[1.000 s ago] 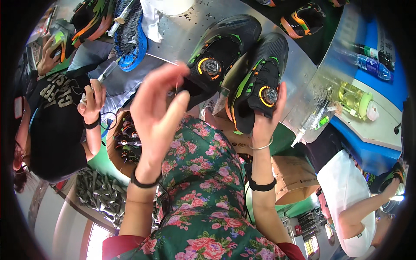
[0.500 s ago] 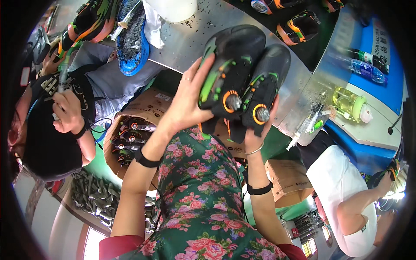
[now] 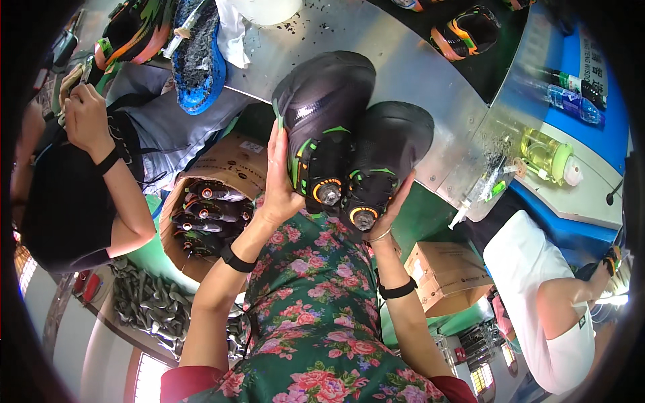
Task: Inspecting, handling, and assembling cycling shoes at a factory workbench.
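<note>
Nearest: dark green floral apron. Left grip grasps the outer side of the left shoe; right grip clasps the right shoe along its outer heel side, partly hidden. Shoes black, side by side, overlapping in view, toes away from the wearer, dial closures on the near side. Toes overlap the metal table in view; contact cannot be told

Table's near edge slants down rightward behind both shoes. Green floor fills the gap between that edge and right forearm. Open carton of shoes crowds the left forearm; second carton stands right of the right one

Beyond: crumb-dotted metal between shoes and white tub; blue tray at left; dark strip bearing an orange-trimmed shoe at far right
</note>
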Demonstrator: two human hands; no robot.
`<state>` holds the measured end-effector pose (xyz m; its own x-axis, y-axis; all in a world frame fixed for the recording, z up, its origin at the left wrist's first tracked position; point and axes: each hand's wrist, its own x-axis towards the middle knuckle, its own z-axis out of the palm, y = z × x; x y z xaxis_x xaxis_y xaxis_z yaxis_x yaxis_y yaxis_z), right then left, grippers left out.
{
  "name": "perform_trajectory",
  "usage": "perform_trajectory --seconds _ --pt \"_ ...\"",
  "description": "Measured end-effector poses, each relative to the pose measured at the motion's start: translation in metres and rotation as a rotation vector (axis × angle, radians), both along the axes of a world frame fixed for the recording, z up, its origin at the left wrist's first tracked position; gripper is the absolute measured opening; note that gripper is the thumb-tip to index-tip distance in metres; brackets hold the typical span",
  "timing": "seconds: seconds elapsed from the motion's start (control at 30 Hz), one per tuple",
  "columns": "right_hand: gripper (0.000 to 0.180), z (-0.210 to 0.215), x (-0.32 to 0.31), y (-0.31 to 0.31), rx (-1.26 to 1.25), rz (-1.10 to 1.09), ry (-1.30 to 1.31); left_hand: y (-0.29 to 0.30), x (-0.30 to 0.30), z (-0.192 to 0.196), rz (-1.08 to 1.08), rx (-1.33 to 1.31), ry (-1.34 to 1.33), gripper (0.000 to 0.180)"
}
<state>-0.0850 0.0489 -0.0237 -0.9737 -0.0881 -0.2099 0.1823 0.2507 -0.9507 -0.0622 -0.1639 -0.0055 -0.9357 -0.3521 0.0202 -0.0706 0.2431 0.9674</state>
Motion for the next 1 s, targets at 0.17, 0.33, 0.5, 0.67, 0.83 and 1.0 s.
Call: perform_trajectory --seconds 0.17,0.33,0.5,0.67,0.83,1.0 --pt "0.069 0.027 -0.008 0.01 -0.054 -0.192 0.014 0.012 -0.011 0.008 -0.027 0.066 0.073 0.105" --pt "0.069 0.019 -0.004 0.038 -0.022 -0.162 0.021 0.025 -0.012 0.01 -0.118 0.175 0.086 0.104" --pt "0.069 0.035 -0.009 0.035 0.002 -0.151 0.023 0.031 -0.015 0.003 -0.16 0.065 -0.003 0.107" --pt "0.07 0.035 -0.015 0.019 0.021 -0.14 0.15 0.028 -0.013 0.003 -0.164 0.079 -0.077 0.117" --pt "0.062 0.037 -0.018 0.005 0.18 -0.077 0.138 0.02 0.001 -0.01 -0.067 0.356 -0.299 0.124" --pt "0.062 0.038 -0.017 0.001 0.139 -0.091 0.082 0.017 -0.003 -0.009 -0.054 0.356 -0.226 0.111"
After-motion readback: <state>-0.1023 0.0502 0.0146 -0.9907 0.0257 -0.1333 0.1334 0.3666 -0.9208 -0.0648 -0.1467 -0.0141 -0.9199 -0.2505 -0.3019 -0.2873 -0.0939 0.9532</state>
